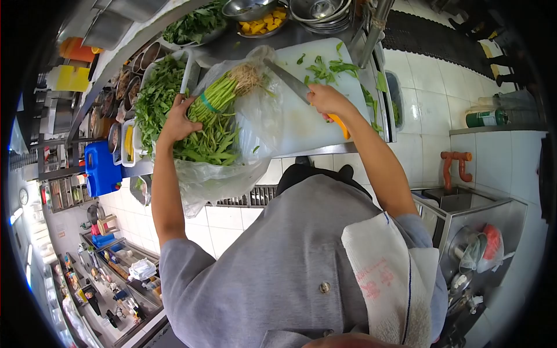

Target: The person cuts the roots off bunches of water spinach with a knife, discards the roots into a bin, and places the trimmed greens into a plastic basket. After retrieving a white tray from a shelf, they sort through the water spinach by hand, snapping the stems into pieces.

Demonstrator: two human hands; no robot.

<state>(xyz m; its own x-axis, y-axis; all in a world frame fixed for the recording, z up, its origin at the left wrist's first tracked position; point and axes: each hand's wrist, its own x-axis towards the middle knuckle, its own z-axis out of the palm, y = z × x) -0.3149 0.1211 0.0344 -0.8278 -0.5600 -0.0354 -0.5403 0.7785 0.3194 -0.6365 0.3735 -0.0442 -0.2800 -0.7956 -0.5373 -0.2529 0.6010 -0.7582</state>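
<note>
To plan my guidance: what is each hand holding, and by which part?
The left hand grips the bundle of greens by its leafy part, beside the green band. The right hand holds the knife by its orange handle.

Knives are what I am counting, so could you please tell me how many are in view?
1: the knife in the right hand, its tip beside the roots. Others may be hidden.

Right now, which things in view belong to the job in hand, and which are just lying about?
In the job:
- bundle of greens, in left hand
- knife, in right hand
- cutting board
- plastic bag

Probably just lying about:
- blue jug
- yellow chunks
- green canister
</note>
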